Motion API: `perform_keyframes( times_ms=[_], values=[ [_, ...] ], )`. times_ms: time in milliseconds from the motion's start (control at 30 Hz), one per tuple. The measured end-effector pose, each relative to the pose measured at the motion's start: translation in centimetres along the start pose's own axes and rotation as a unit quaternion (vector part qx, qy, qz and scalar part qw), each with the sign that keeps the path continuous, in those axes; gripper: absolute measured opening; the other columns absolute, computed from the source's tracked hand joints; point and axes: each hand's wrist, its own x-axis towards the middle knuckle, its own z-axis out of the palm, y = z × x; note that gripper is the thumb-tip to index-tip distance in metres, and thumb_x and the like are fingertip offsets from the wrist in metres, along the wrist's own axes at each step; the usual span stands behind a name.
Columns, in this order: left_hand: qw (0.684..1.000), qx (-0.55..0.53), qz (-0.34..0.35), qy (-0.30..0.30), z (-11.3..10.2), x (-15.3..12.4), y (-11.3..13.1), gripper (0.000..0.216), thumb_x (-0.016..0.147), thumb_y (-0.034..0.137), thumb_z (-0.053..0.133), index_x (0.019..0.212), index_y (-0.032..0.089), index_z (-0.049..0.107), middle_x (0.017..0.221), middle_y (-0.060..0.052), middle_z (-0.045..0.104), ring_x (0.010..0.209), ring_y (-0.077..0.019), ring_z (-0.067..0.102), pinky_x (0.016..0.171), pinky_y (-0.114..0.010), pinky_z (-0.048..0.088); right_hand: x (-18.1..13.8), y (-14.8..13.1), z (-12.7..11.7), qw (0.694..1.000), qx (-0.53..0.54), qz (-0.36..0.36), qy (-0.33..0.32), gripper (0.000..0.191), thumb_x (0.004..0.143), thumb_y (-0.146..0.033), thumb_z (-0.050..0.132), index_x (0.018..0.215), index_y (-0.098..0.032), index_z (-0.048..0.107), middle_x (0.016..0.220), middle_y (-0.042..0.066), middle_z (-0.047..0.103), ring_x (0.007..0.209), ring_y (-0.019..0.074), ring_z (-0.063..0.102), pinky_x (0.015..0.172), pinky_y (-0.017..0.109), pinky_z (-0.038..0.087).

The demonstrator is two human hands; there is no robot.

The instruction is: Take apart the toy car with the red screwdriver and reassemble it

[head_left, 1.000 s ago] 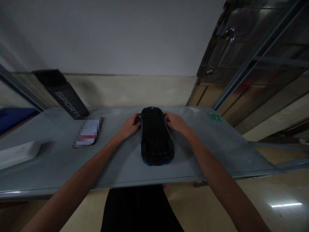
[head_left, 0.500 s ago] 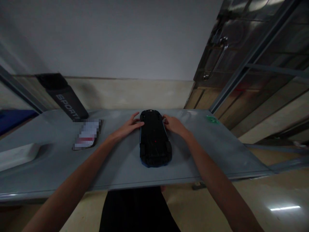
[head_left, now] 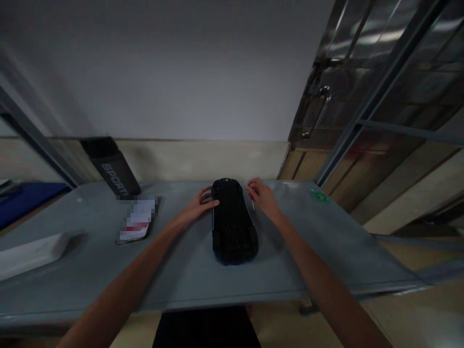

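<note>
A toy car (head_left: 232,222) lies upside down on the grey table, its black underside facing up and a bluish body edge showing. My left hand (head_left: 200,203) grips its left side near the far end, with the thumb on the underside and the fingers along the edge. Just off the car's right side, my right hand (head_left: 260,194) is closed on a small red-handled screwdriver (head_left: 253,199). Its thin metal shaft points down toward the table. The fingers partly cover the handle.
To the left stand a dark box marked SPORT (head_left: 114,169), a phone with a blurred screen (head_left: 137,220) and a white elongated object (head_left: 34,253). A small green item (head_left: 319,195) lies at the right. The wall (head_left: 203,162) borders the table's far edge.
The view has tilted up, so everything sits lower in the picture. My right hand has shifted slightly away from the car, and the screwdriver shows in it. My left hand keeps its hold.
</note>
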Motion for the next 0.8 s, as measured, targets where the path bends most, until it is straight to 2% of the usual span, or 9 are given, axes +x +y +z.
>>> perform_keyframes(
  times_ms=[100,167,267,367,467,700,800],
  values=[
    [1.0,0.003,0.006,-0.012,-0.2,0.2,-0.7,0.089,0.082,0.052,0.089,0.16,0.032,0.052,0.17,-0.018,0.056,0.152,-0.0357,0.061,0.125,-0.054,0.052,0.1,-0.4,0.0,0.987,0.131,0.001,0.089,0.027,0.108,-0.052,0.052,0.114,-0.026,0.057,0.076,-0.001,0.068,0.067,0.0221,0.068,0.071,0.034,0.054],
    [1.0,0.003,0.017,-0.023,-0.2,0.2,-0.9,0.089,0.078,0.055,0.091,0.158,0.036,0.055,0.172,-0.016,0.054,0.153,-0.0367,0.061,0.126,-0.054,0.051,0.1,-0.8,-0.2,0.976,0.176,-0.012,0.125,0.034,0.104,-0.06,0.054,0.112,-0.027,0.055,0.078,-0.001,0.066,0.067,0.0225,0.067,0.068,0.035,0.055],
    [0.999,0.021,0.011,-0.021,-0.3,0.1,-0.8,0.09,0.076,0.059,0.087,0.158,0.04,0.056,0.171,-0.013,0.056,0.158,-0.0389,0.055,0.13,-0.056,0.046,-0.2,-1.8,-0.6,0.957,0.236,-0.02,0.17,0.035,0.099,-0.061,0.061,0.112,-0.028,0.056,0.085,0.001,0.07,0.07,0.0224,0.068,0.066,0.036,0.056],
    [0.999,0.037,-0.007,-0.011,-0.4,0.2,-1.1,0.092,0.069,0.059,0.088,0.156,0.051,0.058,0.169,-0.007,0.059,0.164,-0.0388,0.048,0.129,-0.053,0.046,-0.7,-3.0,-0.8,0.952,0.242,-0.028,0.186,0.032,0.099,-0.059,0.064,0.109,-0.028,0.059,0.083,0.002,0.07,0.069,0.0229,0.068,0.062,0.035,0.055],
    [1.0,0.021,0.008,-0.021,-0.5,0.8,-1.9,0.084,0.074,0.061,0.083,0.154,0.059,0.059,0.17,-0.004,0.059,0.162,-0.0361,0.051,0.129,-0.053,0.044,-1.2,-3.8,-0.8,0.952,0.232,-0.049,0.196,0.027,0.1,-0.056,0.063,0.105,-0.029,0.06,0.08,0.001,0.07,0.067,0.0235,0.069,0.063,0.038,0.057],
    [0.999,-0.018,0.018,-0.029,-0.7,1.5,-3.1,0.087,0.071,0.056,0.09,0.153,0.055,0.063,0.172,-0.006,0.059,0.16,-0.0386,0.053,0.131,-0.054,0.041,-1.7,-4.4,-0.8,0.953,0.213,-0.085,0.197,0.018,0.099,-0.05,0.064,0.102,-0.032,0.062,0.078,0.001,0.071,0.066,0.0235,0.07,0.059,0.036,0.057],
    [0.999,-0.013,0.022,-0.028,-0.9,1.8,-3.4,0.086,0.071,0.058,0.089,0.153,0.056,0.063,0.171,-0.006,0.06,0.161,-0.0404,0.051,0.132,-0.06,0.037,-1.7,-4.5,-0.4,0.954,0.203,-0.109,0.192,0.015,0.102,-0.047,0.063,0.102,-0.032,0.063,0.075,-0.001,0.069,0.064,0.0219,0.069,0.06,0.035,0.056]
  ],
)
